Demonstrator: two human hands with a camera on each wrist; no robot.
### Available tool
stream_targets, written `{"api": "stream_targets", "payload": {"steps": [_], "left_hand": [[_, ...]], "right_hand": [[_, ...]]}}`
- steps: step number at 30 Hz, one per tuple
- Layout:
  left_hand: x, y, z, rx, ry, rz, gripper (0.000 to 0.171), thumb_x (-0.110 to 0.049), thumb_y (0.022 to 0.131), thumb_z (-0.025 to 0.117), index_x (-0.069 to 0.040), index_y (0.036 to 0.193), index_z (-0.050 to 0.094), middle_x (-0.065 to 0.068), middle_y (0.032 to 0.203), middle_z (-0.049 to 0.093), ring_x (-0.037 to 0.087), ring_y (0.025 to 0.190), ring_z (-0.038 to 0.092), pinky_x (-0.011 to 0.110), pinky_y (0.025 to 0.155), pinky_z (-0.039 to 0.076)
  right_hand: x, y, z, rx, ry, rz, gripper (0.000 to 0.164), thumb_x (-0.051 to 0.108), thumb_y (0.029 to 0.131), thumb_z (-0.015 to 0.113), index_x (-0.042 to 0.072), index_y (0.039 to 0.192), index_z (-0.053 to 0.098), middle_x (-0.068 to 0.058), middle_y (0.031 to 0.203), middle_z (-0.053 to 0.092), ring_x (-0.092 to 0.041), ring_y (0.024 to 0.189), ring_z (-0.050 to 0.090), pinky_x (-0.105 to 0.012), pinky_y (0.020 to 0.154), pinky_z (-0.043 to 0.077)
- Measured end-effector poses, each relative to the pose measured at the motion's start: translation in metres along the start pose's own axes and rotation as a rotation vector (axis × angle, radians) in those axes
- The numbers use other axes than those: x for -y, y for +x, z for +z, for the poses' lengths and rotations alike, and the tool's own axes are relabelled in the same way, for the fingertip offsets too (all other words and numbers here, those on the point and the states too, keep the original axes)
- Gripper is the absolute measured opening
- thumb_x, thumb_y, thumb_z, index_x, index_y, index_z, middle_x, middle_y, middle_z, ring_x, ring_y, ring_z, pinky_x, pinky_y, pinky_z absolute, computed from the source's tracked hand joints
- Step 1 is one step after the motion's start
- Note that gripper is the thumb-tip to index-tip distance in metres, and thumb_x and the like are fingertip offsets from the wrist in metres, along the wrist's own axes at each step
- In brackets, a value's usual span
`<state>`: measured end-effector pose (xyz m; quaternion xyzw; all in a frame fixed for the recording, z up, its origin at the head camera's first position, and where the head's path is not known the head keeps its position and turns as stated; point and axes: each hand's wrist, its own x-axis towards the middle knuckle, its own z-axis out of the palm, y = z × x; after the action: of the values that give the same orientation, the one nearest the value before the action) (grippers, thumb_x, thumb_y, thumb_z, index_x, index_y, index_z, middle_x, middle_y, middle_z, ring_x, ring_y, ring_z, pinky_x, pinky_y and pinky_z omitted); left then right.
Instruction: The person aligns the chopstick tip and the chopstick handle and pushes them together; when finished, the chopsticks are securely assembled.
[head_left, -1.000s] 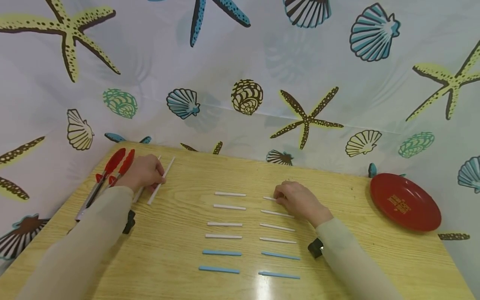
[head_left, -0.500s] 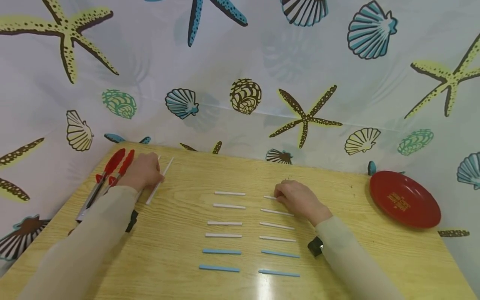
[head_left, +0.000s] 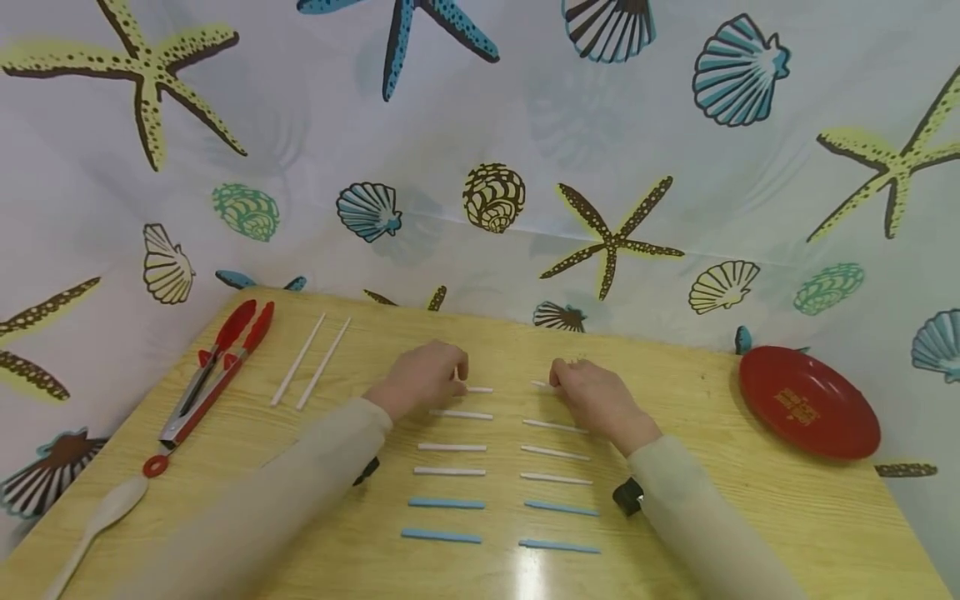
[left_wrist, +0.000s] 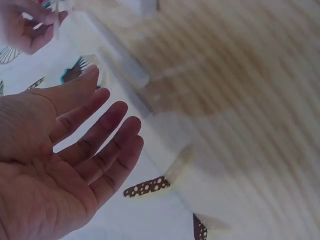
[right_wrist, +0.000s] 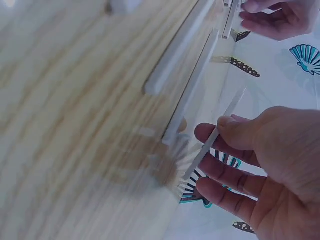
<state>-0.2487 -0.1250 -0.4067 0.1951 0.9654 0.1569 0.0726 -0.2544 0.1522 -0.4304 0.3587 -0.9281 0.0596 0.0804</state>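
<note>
My left hand (head_left: 422, 377) has its fingertips beside the far white stick (head_left: 482, 390) of the left column. In the left wrist view that hand (left_wrist: 65, 155) shows loosely bent, spread fingers with nothing between them, over two white sticks, the nearer stick (left_wrist: 127, 87) by the fingertips. At the far end of the right column is my right hand (head_left: 600, 402). The right wrist view shows it pinching a thin white stick (right_wrist: 198, 161) between thumb and fingertips, above the tabletop. Two longer white sticks (head_left: 324, 364), like chopsticks, lie parallel at the left.
Closer to me lie two columns of short sticks, white ones and then blue sticks (head_left: 446, 503). Red-tipped tongs (head_left: 217, 375) and a pale spoon (head_left: 112, 508) lie along the left edge. A red oval plate (head_left: 847, 408) leans at the right. Patterned cloth (head_left: 420, 275) hangs behind.
My left hand has left the long white stick at the left and moved right to the left column's far stick. The right hand stays nearly still, its stick slightly raised.
</note>
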Motion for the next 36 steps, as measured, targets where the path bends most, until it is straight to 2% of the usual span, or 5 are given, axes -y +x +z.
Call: {"api": "stream_targets", "payload": {"steps": [4,11,15,20,36], "left_hand": [[-0.003,0.01,0.015,-0.012,0.07,0.002,0.011,-0.015,0.089,0.077,-0.008,0.094,0.07,0.003,0.092,0.067,0.016,0.078,0.061,0.037,0.069,0.053],[0.001,0.017,0.021,-0.087,0.198,0.057,0.01,-0.01,0.092,0.072,-0.008,0.086,0.064,0.003,0.084,0.065,0.018,0.077,0.064,0.036,0.065,0.054],[-0.005,0.01,0.016,-0.109,0.174,0.092,0.006,-0.006,0.094,0.069,-0.006,0.096,0.063,0.006,0.092,0.067,0.021,0.084,0.065,0.034,0.068,0.055],[-0.016,0.005,0.007,-0.224,0.206,0.178,0.02,0.002,0.089,0.072,-0.007,0.106,0.075,0.006,0.1,0.07,0.023,0.093,0.065,0.036,0.078,0.055],[-0.053,-0.031,-0.014,-0.342,0.151,0.314,0.018,-0.002,0.093,0.068,-0.015,0.105,0.068,0.0,0.091,0.06,0.017,0.088,0.059,0.026,0.065,0.051]], "right_hand": [[0.0,-0.001,-0.001,0.009,-0.053,0.034,0.011,0.001,0.097,0.061,0.009,0.104,0.059,-0.006,0.084,0.064,-0.023,0.07,0.061,-0.038,0.055,0.051],[0.008,0.0,-0.006,-0.017,-0.118,0.09,0.028,-0.003,0.089,0.07,0.016,0.109,0.07,-0.001,0.096,0.067,-0.018,0.067,0.063,-0.033,0.049,0.05],[0.017,0.0,-0.014,-0.02,-0.137,0.103,0.029,-0.005,0.089,0.069,0.016,0.109,0.069,-0.001,0.09,0.063,-0.014,0.06,0.056,-0.028,0.044,0.044],[0.028,-0.004,-0.029,-0.098,-0.134,0.074,0.027,-0.004,0.089,0.069,0.016,0.107,0.068,-0.002,0.086,0.063,-0.015,0.056,0.052,-0.027,0.042,0.038],[0.043,-0.02,-0.055,-0.226,-0.11,-0.014,0.022,0.008,0.089,0.075,0.018,0.108,0.068,0.001,0.083,0.062,-0.013,0.054,0.048,-0.024,0.043,0.038]]}}
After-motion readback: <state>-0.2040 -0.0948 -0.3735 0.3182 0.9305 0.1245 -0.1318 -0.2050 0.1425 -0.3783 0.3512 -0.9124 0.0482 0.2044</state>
